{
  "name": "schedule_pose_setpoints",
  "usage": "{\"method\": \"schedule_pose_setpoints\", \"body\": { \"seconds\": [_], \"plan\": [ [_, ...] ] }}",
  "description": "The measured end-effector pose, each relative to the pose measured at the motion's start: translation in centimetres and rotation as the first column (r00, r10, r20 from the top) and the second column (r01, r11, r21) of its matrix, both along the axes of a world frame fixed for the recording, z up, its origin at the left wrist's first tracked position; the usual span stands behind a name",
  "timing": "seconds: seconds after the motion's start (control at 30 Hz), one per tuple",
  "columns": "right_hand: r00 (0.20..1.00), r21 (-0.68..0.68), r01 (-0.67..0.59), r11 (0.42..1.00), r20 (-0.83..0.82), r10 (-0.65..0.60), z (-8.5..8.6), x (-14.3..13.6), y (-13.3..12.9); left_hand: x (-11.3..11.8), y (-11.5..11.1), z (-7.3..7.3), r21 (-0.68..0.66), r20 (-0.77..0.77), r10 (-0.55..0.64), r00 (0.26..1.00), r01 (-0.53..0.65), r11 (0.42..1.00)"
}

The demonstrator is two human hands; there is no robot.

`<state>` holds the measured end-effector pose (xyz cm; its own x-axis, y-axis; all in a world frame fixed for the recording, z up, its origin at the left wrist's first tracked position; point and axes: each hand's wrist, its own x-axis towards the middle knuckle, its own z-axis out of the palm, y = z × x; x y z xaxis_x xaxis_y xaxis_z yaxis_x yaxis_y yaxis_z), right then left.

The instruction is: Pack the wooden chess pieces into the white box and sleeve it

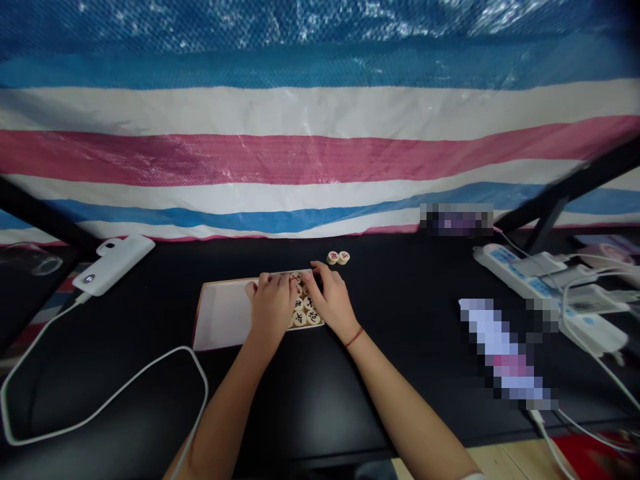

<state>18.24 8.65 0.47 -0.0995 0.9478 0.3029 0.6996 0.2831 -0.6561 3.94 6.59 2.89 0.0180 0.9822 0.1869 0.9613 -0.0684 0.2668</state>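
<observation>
Round cream pieces (299,318) with black or red characters lie in rows inside a shallow box (321,325). My left hand (273,303) rests over the box's left part, fingers bent down onto the pieces; what its fingertips hold, if anything, is hidden. At the box's right edge is my right hand (330,297), thumb and forefinger spread apart over the pieces. An empty white tray or lid (223,310) lies left of the box, partly behind my left hand. Two loose pieces with red characters (333,257) sit side by side beyond my right hand.
On the left a white power bank (116,265) trails a white cable (150,360). At right lie a power strip (543,287) with plugs and a blurred-out object (505,353). Another blurred-out object (457,220) is near the striped sheet (320,160) behind the black table (415,320).
</observation>
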Motion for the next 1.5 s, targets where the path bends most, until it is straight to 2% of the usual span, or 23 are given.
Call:
{"method": "schedule_pose_setpoints", "body": {
  "seconds": [0.27, 0.47, 0.57, 0.67, 0.73, 0.87, 0.93, 1.07, 1.23, 1.3, 1.37, 1.43, 1.5],
  "plan": [
    [1.0, 0.013, 0.003, 1.0, -0.006, -0.003, 0.0, 0.0, 0.0, 0.1, -0.3, -0.2, 0.017, 0.084, -0.018, 0.996, 0.017, 1.0],
    [1.0, 0.027, 0.007, 1.0, -0.001, -0.007, -0.1, -0.1, 0.0, -0.1, 0.1, -0.4, 0.061, 0.167, -0.148, 0.975, 0.139, 0.988],
    [1.0, 0.027, 0.011, 1.0, -0.008, -0.011, -0.1, -0.1, 0.1, -0.2, 0.4, -0.8, 0.09, 0.202, -0.173, 0.964, 0.158, 0.983],
    [1.0, 0.059, 0.024, 0.998, -0.019, -0.023, 0.3, -0.1, 0.0, -0.2, 0.6, -0.7, 0.166, 0.257, -0.151, 0.954, 0.111, 0.98],
    [1.0, 0.127, 0.004, 0.992, -0.012, -0.002, 0.9, 0.0, -0.3, -0.4, 0.5, -0.3, 0.252, 0.308, -0.137, 0.941, 0.059, 0.966],
    [0.986, 0.241, -0.169, 0.956, 0.031, 0.166, 1.8, 0.0, -0.8, -0.9, -0.1, 1.0, 0.373, 0.458, -0.175, 0.872, -0.009, 0.928],
    [0.975, 0.255, -0.221, 0.941, 0.023, 0.222, 1.8, 0.0, -1.0, -1.0, -0.4, 1.3, 0.352, 0.546, -0.181, 0.818, -0.027, 0.936],
    [0.976, 0.284, -0.194, 0.939, -0.039, 0.213, 1.5, 0.0, -1.0, -1.1, -0.6, 1.0, 0.222, 0.672, -0.151, 0.725, -0.002, 0.975],
    [0.964, 0.346, -0.231, 0.909, -0.044, 0.262, 1.5, 0.3, -0.6, -0.9, -0.4, 0.7, 0.114, 0.762, -0.1, 0.64, 0.019, 0.993],
    [0.989, 0.382, -0.105, 0.918, -0.059, 0.138, 1.5, 1.1, 0.0, -0.9, -0.4, 0.8, 0.105, 0.785, -0.075, 0.615, -0.013, 0.994],
    [0.99, 0.393, 0.137, 0.909, -0.093, -0.109, 1.4, 2.7, 0.9, -0.9, -0.5, 1.0, 0.089, 0.816, -0.049, 0.576, -0.042, 0.995],
    [0.938, 0.354, 0.345, 0.869, -0.102, -0.331, 1.0, 4.7, 2.0, -1.0, -0.5, 0.9, 0.093, 0.848, -0.045, 0.528, -0.064, 0.994],
    [0.902, 0.306, 0.425, 0.852, -0.072, -0.425, 0.3, 6.6, 3.0, -1.1, -0.3, 0.6, 0.137, 0.856, -0.077, 0.511, -0.081, 0.987]
  ]
}}
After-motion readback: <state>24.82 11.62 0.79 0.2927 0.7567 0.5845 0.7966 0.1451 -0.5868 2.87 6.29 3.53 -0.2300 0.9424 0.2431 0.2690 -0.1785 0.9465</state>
